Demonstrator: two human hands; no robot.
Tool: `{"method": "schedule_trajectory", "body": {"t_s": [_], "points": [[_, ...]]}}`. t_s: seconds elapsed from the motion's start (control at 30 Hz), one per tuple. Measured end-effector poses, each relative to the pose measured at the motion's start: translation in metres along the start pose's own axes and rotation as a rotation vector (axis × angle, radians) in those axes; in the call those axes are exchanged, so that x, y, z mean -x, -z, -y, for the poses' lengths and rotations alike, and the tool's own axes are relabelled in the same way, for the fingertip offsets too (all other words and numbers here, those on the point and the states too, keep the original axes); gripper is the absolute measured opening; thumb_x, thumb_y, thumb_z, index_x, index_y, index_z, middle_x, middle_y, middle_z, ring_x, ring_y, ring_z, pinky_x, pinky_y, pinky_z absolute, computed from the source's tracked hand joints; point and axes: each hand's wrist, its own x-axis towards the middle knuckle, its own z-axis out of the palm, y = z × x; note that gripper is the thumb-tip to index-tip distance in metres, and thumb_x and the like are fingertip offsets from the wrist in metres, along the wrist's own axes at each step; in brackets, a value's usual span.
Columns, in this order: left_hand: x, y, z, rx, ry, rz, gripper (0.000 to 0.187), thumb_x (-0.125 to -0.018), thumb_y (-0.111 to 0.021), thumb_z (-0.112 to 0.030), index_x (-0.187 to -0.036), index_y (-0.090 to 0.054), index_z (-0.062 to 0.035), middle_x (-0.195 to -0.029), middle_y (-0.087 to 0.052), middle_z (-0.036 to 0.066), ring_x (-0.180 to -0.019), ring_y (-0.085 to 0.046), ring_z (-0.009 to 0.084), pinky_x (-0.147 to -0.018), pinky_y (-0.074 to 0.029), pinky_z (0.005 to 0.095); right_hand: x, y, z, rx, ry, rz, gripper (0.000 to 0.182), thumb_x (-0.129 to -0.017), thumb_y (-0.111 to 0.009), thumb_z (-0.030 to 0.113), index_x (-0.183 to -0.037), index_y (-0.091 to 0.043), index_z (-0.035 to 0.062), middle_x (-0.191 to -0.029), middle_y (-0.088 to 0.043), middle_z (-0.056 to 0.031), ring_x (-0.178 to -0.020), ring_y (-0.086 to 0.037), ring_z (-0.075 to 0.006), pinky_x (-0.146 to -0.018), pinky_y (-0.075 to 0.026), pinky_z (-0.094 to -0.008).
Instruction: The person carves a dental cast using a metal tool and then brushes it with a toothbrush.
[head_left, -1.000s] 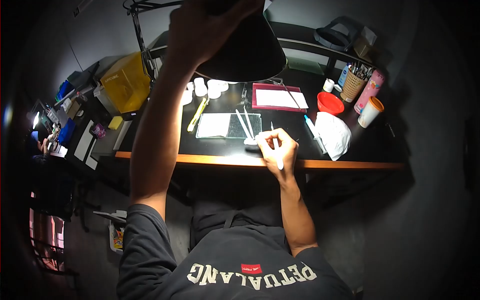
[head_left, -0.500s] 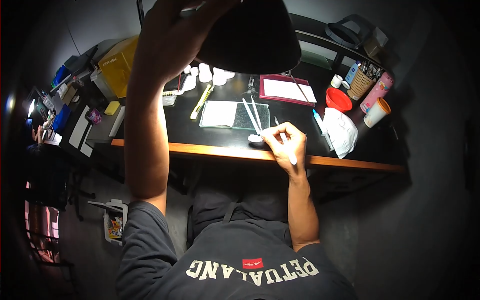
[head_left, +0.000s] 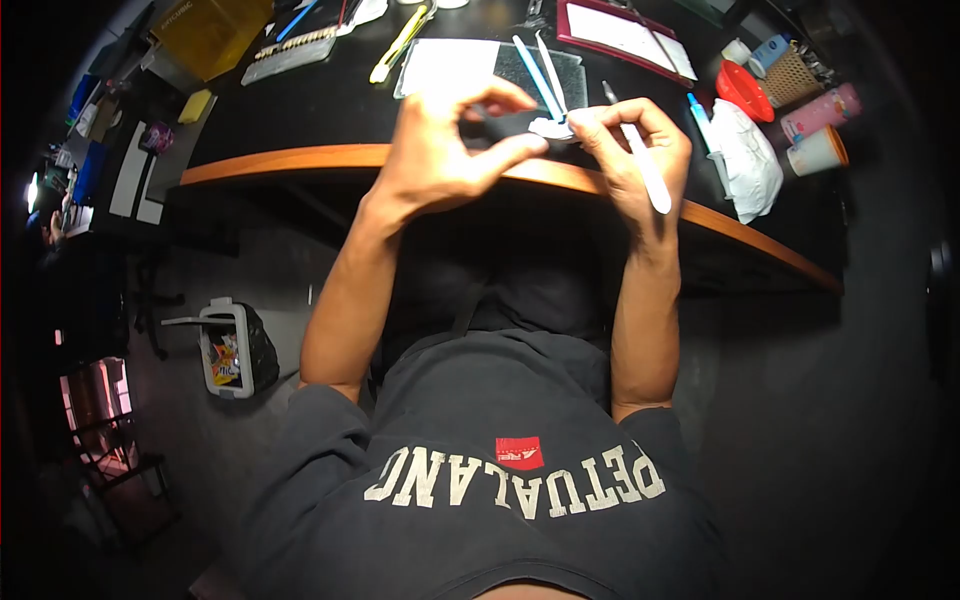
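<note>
My right hand (head_left: 642, 150) is closed around a slim white-handled tool (head_left: 652, 182) with a thin dark tip pointing toward the back of the table. Its thumb and forefinger come together right beside a small white lump (head_left: 549, 129) near the table's front edge. Facing it, my left hand (head_left: 440, 145) is open, thumb and fingers spread apart, with the thumb tip close to the lump. Behind the lump, two slender light-coloured tools (head_left: 540, 78) lean across a glass plate (head_left: 572, 82) that carries a white sheet (head_left: 450, 62).
A yellow tool (head_left: 398, 48) lies left of the plate. At right are a syringe-like blue and white item (head_left: 707, 135), crumpled white tissue (head_left: 748, 165), a red bowl (head_left: 745, 92) and a white cup (head_left: 818, 152). An orange edge (head_left: 290, 160) fronts the black table.
My left hand has come down from the dark lamp shade to beside the white lump. My right hand keeps the white-handled tool. The view has tilted downward.
</note>
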Motion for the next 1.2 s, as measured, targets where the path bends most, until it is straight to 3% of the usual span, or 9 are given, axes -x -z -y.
{"method": "schedule_trajectory", "body": {"t_s": [0.1,0.3,0.37,0.47,0.6,0.73,0.87,1.0,1.2], "points": [[-0.009,-0.011,0.008,0.048,-0.084,0.097,0.047,-0.076,-0.099,-0.03,-0.115,-0.08,-0.0109,-0.104,-0.078,0.002,-0.091,-0.069,0.014,-0.079,-0.052,0.0304,0.001,-0.001,0.005,-0.037,0.005,-0.002,0.015,-0.092,-0.088,0.0,-0.093,-0.073,-0.002,-0.09,-0.08,-0.0092,-0.081,-0.075,-0.0108,-0.074,-0.06,-0.0248],[-0.01,-0.018,0.009,0.164,0.002,0.094,0.033,-0.078,-0.092,-0.013,-0.108,-0.082,-0.0035,-0.088,-0.078,0.01,-0.081,-0.075,0.0211,-0.074,-0.058,0.0318,0.006,-0.002,0.009,0.098,0.008,0.0,0.014,-0.092,-0.088,0.0,-0.093,-0.074,-0.001,-0.093,-0.082,-0.0105,-0.083,-0.073,-0.0091,-0.074,-0.059,-0.0252],[-0.009,-0.014,0.009,0.158,0.03,0.127,0.036,-0.078,-0.095,-0.013,-0.111,-0.083,-0.0048,-0.101,-0.082,0.009,-0.089,-0.076,0.0201,-0.08,-0.06,0.0334,0.008,-0.004,0.014,0.018,0.013,0.003,0.014,-0.092,-0.089,0.001,-0.093,-0.074,-0.0003,-0.092,-0.082,-0.01,-0.082,-0.073,-0.0093,-0.074,-0.059,-0.0253],[-0.005,-0.015,0.004,0.134,0.052,0.128,0.03,-0.081,-0.094,-0.01,-0.108,-0.084,-0.0032,-0.1,-0.082,0.011,-0.091,-0.078,0.0222,-0.086,-0.062,0.0356,0.011,-0.004,0.009,-0.023,-0.004,0.033,0.015,-0.093,-0.089,0.003,-0.094,-0.075,-0.0008,-0.093,-0.082,-0.0101,-0.08,-0.074,-0.0093,-0.072,-0.06,-0.0254],[0.003,-0.011,-0.001,0.24,0.176,0.126,0.031,-0.082,-0.095,-0.008,-0.109,-0.083,-0.0004,-0.096,-0.082,0.011,-0.082,-0.078,0.0172,-0.074,-0.062,0.0292,0.012,-0.005,0.011,-0.136,0.018,0.029,0.012,-0.102,-0.081,0.008,-0.098,-0.075,-0.0017,-0.093,-0.08,-0.0093,-0.083,-0.073,-0.0093,-0.076,-0.059,-0.0255],[0.005,-0.012,0.0,0.267,0.173,0.055,0.031,-0.079,-0.096,-0.007,-0.106,-0.083,-0.0001,-0.095,-0.081,0.012,-0.082,-0.078,0.0178,-0.074,-0.061,0.0294,0.008,0.0,0.011,-0.175,-0.076,0.012,0.034,-0.117,-0.055,0.027,-0.134,-0.056,-0.0029,-0.104,-0.08,-0.0216,-0.095,-0.081,-0.0256,-0.084,-0.063,-0.0332],[0.004,-0.01,-0.003,0.222,0.178,0.075,0.032,-0.079,-0.096,-0.008,-0.107,-0.083,-0.0012,-0.094,-0.081,0.011,-0.082,-0.078,0.0178,-0.075,-0.061,0.0296,0.011,-0.005,0.013,-0.092,-0.017,-0.052,0.027,-0.114,-0.058,0.019,-0.124,-0.051,-0.0042,-0.106,-0.081,-0.0242,-0.096,-0.08,-0.0258,-0.085,-0.062,-0.033],[0.005,-0.011,-0.002,0.217,0.17,0.055,0.032,-0.077,-0.097,-0.009,-0.105,-0.083,-0.0017,-0.095,-0.082,0.012,-0.082,-0.079,0.0214,-0.075,-0.061,0.0317,0.016,-0.011,0.018,-0.02,0.0,-0.059,0.019,-0.104,-0.074,0.004,-0.116,-0.065,-0.0075,-0.099,-0.082,-0.0199,-0.096,-0.08,-0.0189,-0.087,-0.063,-0.0309],[0.005,-0.008,-0.002,0.153,0.156,0.072,0.028,-0.079,-0.093,-0.006,-0.104,-0.08,-0.0001,-0.093,-0.08,0.011,-0.082,-0.076,0.0184,-0.077,-0.06,0.0319,0.019,-0.009,0.011,-0.052,0.028,-0.025,0.022,-0.098,-0.083,0.002,-0.117,-0.077,-0.0058,-0.101,-0.082,-0.015,-0.092,-0.078,-0.0162,-0.083,-0.062,-0.0279]]}}
